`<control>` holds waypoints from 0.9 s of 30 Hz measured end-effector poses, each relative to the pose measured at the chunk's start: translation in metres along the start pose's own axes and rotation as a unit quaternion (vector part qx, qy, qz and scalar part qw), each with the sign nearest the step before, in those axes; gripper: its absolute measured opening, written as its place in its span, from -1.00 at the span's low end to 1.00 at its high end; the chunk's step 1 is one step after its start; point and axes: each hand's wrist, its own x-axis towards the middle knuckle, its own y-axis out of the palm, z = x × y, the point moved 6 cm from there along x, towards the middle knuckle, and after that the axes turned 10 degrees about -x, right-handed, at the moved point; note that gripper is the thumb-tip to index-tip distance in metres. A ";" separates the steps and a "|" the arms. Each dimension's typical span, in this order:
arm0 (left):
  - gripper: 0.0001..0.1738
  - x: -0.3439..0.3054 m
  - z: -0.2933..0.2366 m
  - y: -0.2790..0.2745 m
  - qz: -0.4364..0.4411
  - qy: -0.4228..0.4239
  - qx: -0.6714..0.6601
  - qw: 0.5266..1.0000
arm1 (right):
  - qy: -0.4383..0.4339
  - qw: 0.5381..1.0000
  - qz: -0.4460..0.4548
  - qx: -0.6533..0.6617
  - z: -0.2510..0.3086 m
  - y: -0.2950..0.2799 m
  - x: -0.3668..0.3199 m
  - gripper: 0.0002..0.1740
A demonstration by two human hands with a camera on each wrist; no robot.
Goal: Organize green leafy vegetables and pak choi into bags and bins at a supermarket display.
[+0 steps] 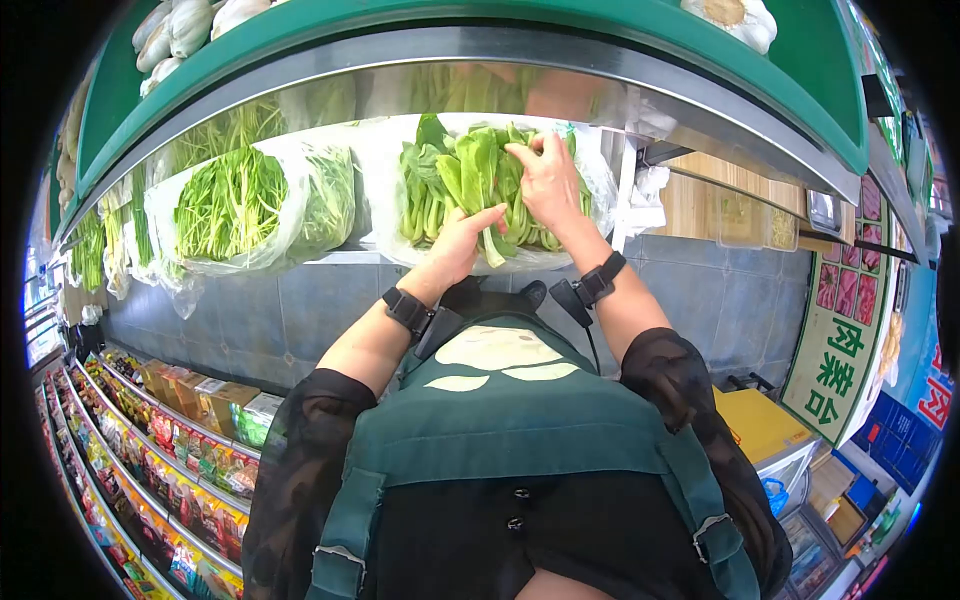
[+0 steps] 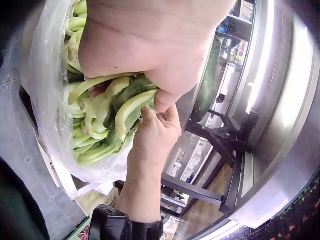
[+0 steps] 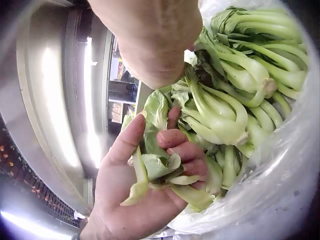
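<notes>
Leafy greens with pale stems (image 1: 420,200) fill a plastic-lined place on the shelf. My left hand (image 1: 455,250) curls its fingers round a small bunch (image 1: 478,170) above them; the right wrist view shows this left hand (image 3: 145,190) palm up, with loose leaves and a stem piece (image 3: 137,192) across it. Close beside it, my right hand (image 1: 552,185) bends over the bunch. In the left wrist view the right hand's (image 2: 152,137) fingertips pinch the leafy part by a pale stem (image 2: 131,111). Its own wrist view hides those fingertips.
Thin-stemmed greens (image 1: 232,205) in plastic lie to the left. A metal rail (image 1: 480,42) and a green tray edge (image 1: 350,22) with garlic (image 1: 188,25) run above. Clear containers (image 1: 745,218) stand right. Packaged goods (image 1: 170,425) fill shelves at lower left.
</notes>
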 end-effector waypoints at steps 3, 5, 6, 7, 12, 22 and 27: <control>-0.90 -0.001 0.000 0.001 -0.009 -0.002 -0.008 1.000 | -0.001 1.000 0.000 -0.030 0.003 0.005 0.000 -0.55; -0.90 -0.001 -0.001 0.000 -0.016 -0.005 -0.013 1.000 | 0.015 1.000 0.021 -0.012 -0.001 0.004 0.001 -0.56; -0.90 -0.001 -0.001 0.000 -0.014 -0.006 -0.012 1.000 | 0.032 0.999 0.041 0.005 -0.005 0.004 0.001 -0.57; -0.90 -0.001 -0.001 -0.001 -0.012 -0.009 -0.011 1.000 | 0.044 0.998 0.044 0.024 -0.010 0.006 0.002 -0.59; -0.87 0.000 0.000 -0.001 -0.008 -0.007 -0.028 1.000 | -0.008 0.997 0.031 0.064 -0.013 -0.005 0.002 -0.64; -0.74 0.000 0.001 -0.002 0.023 -0.043 -0.018 0.999 | -0.006 0.995 0.072 0.071 -0.005 -0.011 0.006 -0.83; -0.51 -0.002 -0.002 0.011 0.054 -0.037 -0.022 0.998 | -0.003 0.997 0.063 0.040 -0.009 -0.007 0.006 -0.84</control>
